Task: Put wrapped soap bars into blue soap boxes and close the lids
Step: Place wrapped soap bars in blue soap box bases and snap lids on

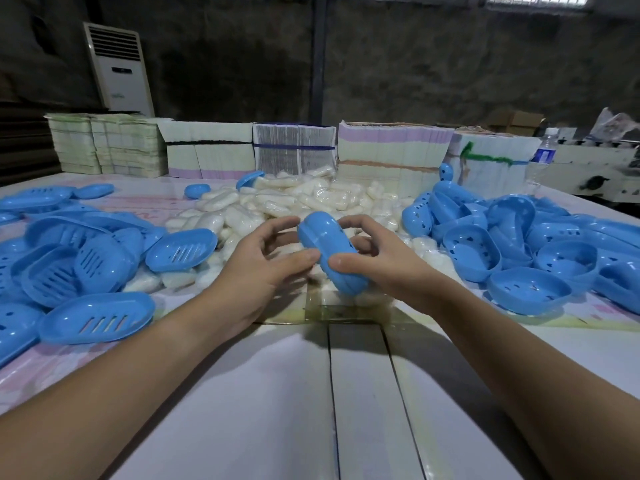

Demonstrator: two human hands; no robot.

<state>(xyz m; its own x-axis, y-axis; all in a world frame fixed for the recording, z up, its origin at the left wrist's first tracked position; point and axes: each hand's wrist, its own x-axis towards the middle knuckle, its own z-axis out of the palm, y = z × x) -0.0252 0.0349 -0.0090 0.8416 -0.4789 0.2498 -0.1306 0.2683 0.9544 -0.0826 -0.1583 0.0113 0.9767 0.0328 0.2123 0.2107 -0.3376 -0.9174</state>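
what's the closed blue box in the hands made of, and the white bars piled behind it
Closed blue oval soap box: looks like glossy moulded plastic, judging by its smooth highlights and uniform colour. Pile of white soap bars: apparently wrapped in clear plastic film, since they glint and crinkle; the soap itself can't be judged.

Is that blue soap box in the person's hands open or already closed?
Closed. The blue soap box shows its two halves meeting along a seam with no gap, held between the left hand and right hand. Whether soap is inside cannot be seen.
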